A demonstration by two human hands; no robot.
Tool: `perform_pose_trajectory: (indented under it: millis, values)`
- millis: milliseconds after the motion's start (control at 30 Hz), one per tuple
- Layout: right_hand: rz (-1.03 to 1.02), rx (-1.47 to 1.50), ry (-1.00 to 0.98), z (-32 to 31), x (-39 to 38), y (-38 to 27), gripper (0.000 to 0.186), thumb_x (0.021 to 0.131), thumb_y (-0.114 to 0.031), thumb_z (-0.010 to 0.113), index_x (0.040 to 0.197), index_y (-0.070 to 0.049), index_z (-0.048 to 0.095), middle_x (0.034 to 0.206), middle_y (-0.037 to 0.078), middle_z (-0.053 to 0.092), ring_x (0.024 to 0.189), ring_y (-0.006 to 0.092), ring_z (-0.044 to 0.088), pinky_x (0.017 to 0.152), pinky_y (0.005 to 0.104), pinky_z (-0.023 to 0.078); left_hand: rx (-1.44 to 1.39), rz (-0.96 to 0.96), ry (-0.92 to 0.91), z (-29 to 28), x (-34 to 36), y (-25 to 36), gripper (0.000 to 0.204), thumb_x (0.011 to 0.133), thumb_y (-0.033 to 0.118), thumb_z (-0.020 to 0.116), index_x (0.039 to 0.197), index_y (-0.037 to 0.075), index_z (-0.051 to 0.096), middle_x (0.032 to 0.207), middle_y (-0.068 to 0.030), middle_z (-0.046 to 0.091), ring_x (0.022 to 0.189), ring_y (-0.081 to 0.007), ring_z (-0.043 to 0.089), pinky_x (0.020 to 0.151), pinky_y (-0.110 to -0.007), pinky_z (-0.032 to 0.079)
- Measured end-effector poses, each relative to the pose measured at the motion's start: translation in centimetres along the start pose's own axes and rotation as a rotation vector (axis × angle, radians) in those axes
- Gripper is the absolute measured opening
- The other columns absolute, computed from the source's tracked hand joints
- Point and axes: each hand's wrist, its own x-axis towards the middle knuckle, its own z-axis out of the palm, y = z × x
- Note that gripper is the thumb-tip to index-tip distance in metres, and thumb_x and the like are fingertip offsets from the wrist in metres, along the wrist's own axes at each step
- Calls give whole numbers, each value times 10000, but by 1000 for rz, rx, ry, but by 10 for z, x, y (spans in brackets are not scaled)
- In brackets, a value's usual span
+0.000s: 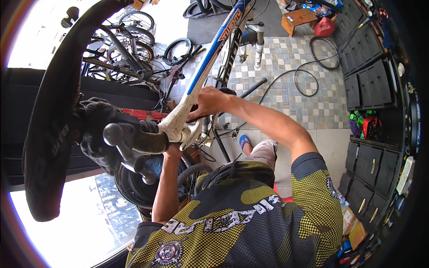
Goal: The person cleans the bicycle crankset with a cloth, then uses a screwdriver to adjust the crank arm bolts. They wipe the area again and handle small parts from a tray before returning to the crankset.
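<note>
A bicycle frame [210, 58], blue and white with a dirty white rear section, slopes up and away from me. Its near end sits beside a repair stand clamp wrapped in dark fuzzy cloth [100, 129], which has a grey metal handle [129, 152]. My right hand [210, 102] is at the right side of the white tube, fingers bent in against the frame; their tips and whatever they hold are hidden. My left hand [173, 151] reaches up under the frame's near end, beside the clamp. The frame and clamp cover its fingers.
A long black bicycle saddle-like shape [53, 120] looms close at left. Several bicycles and wheels [134, 44] crowd the far left. A black hose [297, 73] loops over the tiled floor. Black drawer cabinets [371, 85] line the right, and a wooden stool [297, 20] stands far off.
</note>
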Motion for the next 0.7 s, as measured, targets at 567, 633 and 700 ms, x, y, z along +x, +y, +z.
perform_pose_trajectory:
  millis: [567, 633, 700]
  values:
    - [-176, -134, 188, 33, -56, -21, 327, 909, -149, 708, 1225, -231, 731, 1278, 70, 563, 1129, 289, 678, 895, 412, 619, -231, -84, 127, 13, 1, -7, 451, 984, 484, 692, 1196, 128, 514, 1222, -39, 608, 1233, -180, 594, 1098, -411, 469]
    - [-223, -119, 214, 32, -53, -23, 251, 925, -196, 739, 1175, -198, 731, 1222, 52, 587, 1096, 279, 699, 871, 412, 626, -193, -102, 125, 3, -2, -12, 406, 1000, 437, 689, 1177, 116, 514, 1188, -45, 602, 1186, -181, 599, 1087, -403, 463]
    - [-152, -61, 133, 31, -52, -23, 253, 919, -180, 743, 1172, -187, 732, 1190, 48, 595, 1078, 270, 704, 871, 406, 626, 72, -69, 66, -13, 0, -15, 547, 1002, 523, 618, 1302, 87, 479, 1286, -86, 581, 1234, -227, 587, 1110, -436, 454]
